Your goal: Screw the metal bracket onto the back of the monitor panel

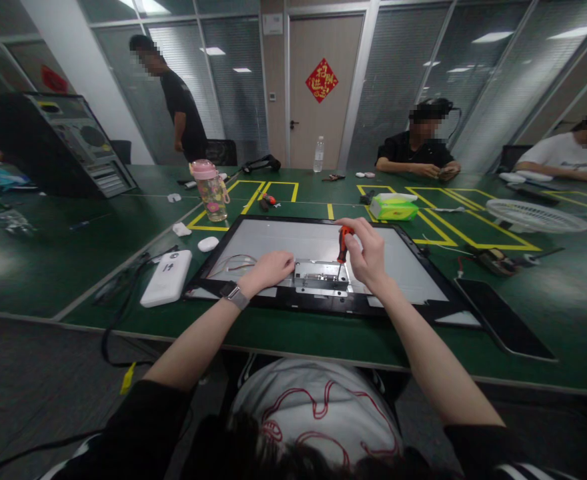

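Observation:
A large flat panel with a black frame [253,303] and a pale grey middle lies before me on the table, looking like the back of a display. Near its front edge sits a small metal bracket [318,288]. My right hand [368,253] grips a red and black screwdriver [343,245], held upright with its tip down at the bracket's right part. At the bracket's left end is my left hand [272,270], its fingers closed together against the edge; the fingertips are partly hidden. Thin wires [238,261] lie on the panel left of that hand.
On the left are a white power bank [167,279], a white oval case [208,244] and a pink-lidded bottle [209,190]. A dark phone [503,317] lies right of the panel. Behind stands a green tissue pack [394,207]. Other people are across the table.

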`<state>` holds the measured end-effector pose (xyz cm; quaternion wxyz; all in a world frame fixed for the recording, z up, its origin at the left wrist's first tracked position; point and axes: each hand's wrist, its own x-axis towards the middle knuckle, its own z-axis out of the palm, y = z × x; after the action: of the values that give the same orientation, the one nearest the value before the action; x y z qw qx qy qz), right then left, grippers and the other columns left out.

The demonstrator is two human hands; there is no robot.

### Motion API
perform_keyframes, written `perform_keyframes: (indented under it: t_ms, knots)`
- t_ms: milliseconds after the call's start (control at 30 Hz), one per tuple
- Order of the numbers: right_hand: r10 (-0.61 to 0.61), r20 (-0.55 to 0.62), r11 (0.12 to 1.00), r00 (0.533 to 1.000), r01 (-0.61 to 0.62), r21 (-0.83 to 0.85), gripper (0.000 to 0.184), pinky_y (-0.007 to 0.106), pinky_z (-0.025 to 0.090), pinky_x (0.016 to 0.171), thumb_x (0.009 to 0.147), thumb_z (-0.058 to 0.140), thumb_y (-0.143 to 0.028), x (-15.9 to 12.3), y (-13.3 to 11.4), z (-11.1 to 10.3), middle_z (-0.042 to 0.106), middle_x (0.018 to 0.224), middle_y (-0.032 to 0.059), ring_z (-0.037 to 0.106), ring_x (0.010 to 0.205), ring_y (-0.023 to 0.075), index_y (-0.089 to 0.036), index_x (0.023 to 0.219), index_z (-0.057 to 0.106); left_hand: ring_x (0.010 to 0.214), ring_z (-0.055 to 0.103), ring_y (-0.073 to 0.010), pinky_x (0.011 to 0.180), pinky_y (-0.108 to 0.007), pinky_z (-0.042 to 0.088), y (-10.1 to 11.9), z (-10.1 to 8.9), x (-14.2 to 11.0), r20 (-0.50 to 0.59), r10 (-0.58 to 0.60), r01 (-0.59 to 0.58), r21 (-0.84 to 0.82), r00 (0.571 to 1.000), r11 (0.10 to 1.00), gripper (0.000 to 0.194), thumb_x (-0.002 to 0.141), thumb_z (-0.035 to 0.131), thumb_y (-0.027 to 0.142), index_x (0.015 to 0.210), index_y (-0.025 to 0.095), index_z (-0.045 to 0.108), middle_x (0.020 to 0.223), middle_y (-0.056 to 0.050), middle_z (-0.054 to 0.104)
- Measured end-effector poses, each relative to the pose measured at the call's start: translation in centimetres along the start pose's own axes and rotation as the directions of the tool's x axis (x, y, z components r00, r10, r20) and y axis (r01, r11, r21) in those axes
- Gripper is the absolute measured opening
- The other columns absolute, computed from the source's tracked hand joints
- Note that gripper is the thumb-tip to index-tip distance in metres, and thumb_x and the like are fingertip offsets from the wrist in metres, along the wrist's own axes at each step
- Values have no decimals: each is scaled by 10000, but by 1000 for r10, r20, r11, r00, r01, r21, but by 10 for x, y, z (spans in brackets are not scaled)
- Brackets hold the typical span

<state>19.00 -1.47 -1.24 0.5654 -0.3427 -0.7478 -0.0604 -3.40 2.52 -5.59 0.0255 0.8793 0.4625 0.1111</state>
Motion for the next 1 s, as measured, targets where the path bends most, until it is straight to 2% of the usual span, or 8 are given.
perform_keyframes:
  t_ms: [100,233,300,433,600,733,900,1000]
  knots:
    - [-5,-13,1000,1000,5,21,222,341,455,702,911,427,-213,1,-1,0,587,791,34,562,723,188,-208,1031,615,767,615,-201,706,-282,441,-1,1,0,-3,0,0,2,1000,1000,302,925,383,268,824,155,644,844,-95,682]
    - [10,-64,999,998,-13,-44,103,314,435,635,850,592,-246,2,0,3,495,686,-9,479,604,155,-205,936,632,765,616,-206,705,-286,440,-2,1,0,-4,6,-6,4,1000,1000,303,926,381,267,820,158,642,848,-96,682]
    - [30,-71,998,997,-34,-49,100,305,426,609,821,648,-275,3,0,3,475,663,-22,453,582,148,-210,895,631,759,615,-204,701,-285,437,-2,1,0,-4,9,-9,3,1000,1000,304,927,379,267,816,157,640,845,-95,681]
    - [92,-75,995,993,-94,-20,83,315,447,643,817,659,-276,4,0,4,512,693,-12,488,626,154,-218,873,638,764,615,-209,692,-290,432,0,0,-1,-9,9,-9,0,1000,1000,301,928,375,265,821,157,634,849,-94,680]
    - [179,10,973,984,-178,147,191,344,492,723,881,556,-276,0,3,7,618,849,31,590,742,168,-207,1043,633,765,614,-206,677,-284,423,0,0,0,-7,13,-13,2,1000,1000,295,926,375,257,809,155,627,844,-95,678]
    - [246,101,910,964,-266,319,246,328,511,672,943,439,-297,-1,2,7,640,846,31,613,692,153,-197,1105,595,756,611,-202,676,-282,423,-2,1,1,-14,20,-20,6,1000,1000,302,926,378,268,804,154,629,834,-90,675]
    - [214,-19,949,977,-204,239,117,332,490,763,831,634,-274,1,1,5,594,825,22,583,789,164,-202,916,671,758,609,-202,682,-282,426,-3,2,1,-19,14,-14,9,1000,1000,292,926,383,263,825,154,635,847,-92,677]
    - [241,-37,936,970,-222,273,124,332,486,758,830,620,-255,3,1,4,594,836,24,583,794,165,-210,927,683,759,611,-202,683,-281,427,-3,3,1,-19,18,-18,11,1000,1000,292,927,384,263,823,154,634,844,-93,678]
